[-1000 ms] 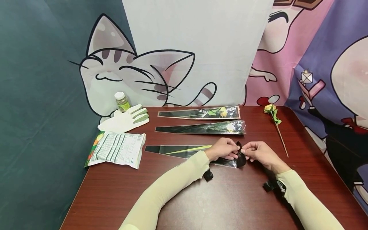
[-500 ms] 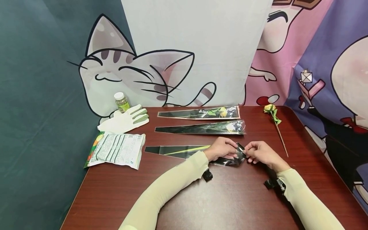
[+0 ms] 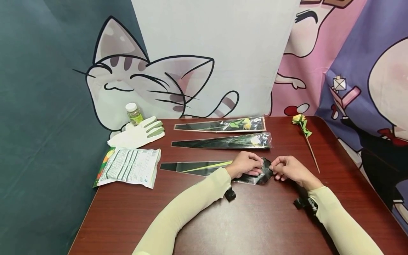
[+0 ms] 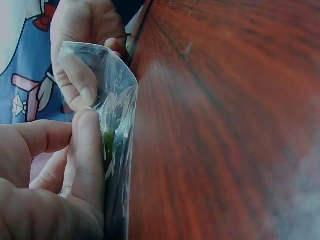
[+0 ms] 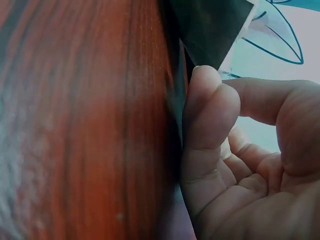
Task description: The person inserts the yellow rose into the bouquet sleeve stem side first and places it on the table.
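Observation:
A long tapered flower sleeve (image 3: 198, 170), clear on the front and black behind, lies nearest the person in the head view. A yellow-green stem (image 3: 208, 166) shows inside it; its right part is covered by my left hand (image 3: 245, 165). Near the sleeve's wide right end, the left hand pinches the clear film (image 4: 117, 82). Opposite, my right hand (image 3: 288, 170) pinches the sleeve's edge between thumb and forefinger. In the right wrist view a black corner (image 5: 212, 30) rises from that pinch. The film at the mouth stands raised and crumpled between the two hands.
Two filled flower sleeves (image 3: 220, 124) lie behind, each with a rose. A loose yellow rose (image 3: 299, 119) lies at the right. On the left are a white packet (image 3: 129, 166), a white-and-green glove (image 3: 137, 132) and a lidded jar (image 3: 134, 114). The brown table (image 3: 223, 219) extends toward the person.
The black film at the sleeve's mouth, bunched up earlier, is spread wider now between the hands. Both hands have stayed in nearly the same place.

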Available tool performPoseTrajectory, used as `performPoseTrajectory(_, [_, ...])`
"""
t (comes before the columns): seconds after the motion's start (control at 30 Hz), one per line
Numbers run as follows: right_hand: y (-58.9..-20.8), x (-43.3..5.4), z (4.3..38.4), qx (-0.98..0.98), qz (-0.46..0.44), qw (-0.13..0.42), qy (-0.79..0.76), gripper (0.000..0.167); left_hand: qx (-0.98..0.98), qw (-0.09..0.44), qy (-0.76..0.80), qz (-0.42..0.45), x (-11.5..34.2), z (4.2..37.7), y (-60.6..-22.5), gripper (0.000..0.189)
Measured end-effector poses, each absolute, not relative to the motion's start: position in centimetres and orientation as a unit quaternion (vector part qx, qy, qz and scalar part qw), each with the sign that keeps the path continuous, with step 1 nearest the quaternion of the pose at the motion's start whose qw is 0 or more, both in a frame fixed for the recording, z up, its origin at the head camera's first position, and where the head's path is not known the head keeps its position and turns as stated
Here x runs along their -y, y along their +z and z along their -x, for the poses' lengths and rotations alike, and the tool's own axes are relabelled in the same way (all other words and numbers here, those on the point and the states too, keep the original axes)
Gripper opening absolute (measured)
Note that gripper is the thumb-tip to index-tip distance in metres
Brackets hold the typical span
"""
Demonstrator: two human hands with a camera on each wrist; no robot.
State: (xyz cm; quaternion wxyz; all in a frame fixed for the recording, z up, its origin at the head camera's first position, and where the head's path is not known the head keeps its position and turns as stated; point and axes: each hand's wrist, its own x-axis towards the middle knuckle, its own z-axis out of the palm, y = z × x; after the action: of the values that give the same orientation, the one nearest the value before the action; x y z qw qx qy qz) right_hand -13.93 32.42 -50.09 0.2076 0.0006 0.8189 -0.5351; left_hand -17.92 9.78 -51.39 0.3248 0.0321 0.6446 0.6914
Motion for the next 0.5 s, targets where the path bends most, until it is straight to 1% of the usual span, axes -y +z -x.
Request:
performPoseTrajectory(0.23, [-49.4,-33.7,13.8,-0.830,-0.008,0.182,-0.527,0.030,-0.650,0.327,0.684,-0.045,-9.9,17.9,-51.8,0.010])
performPoseTrajectory(0.37, [-49.0,-35.0,14.0,-0.841,-0.011,0.159,-0.517,0.036,-0.649,0.328,0.685,-0.056,-10.0,17.9,-51.9,0.011])
performPoseTrajectory(0.5, [-48.7,-36.3,14.2,-0.851,-0.014,0.138,-0.506,0.037,-0.646,0.329,0.686,-0.064,-9.9,17.9,-51.9,0.014])
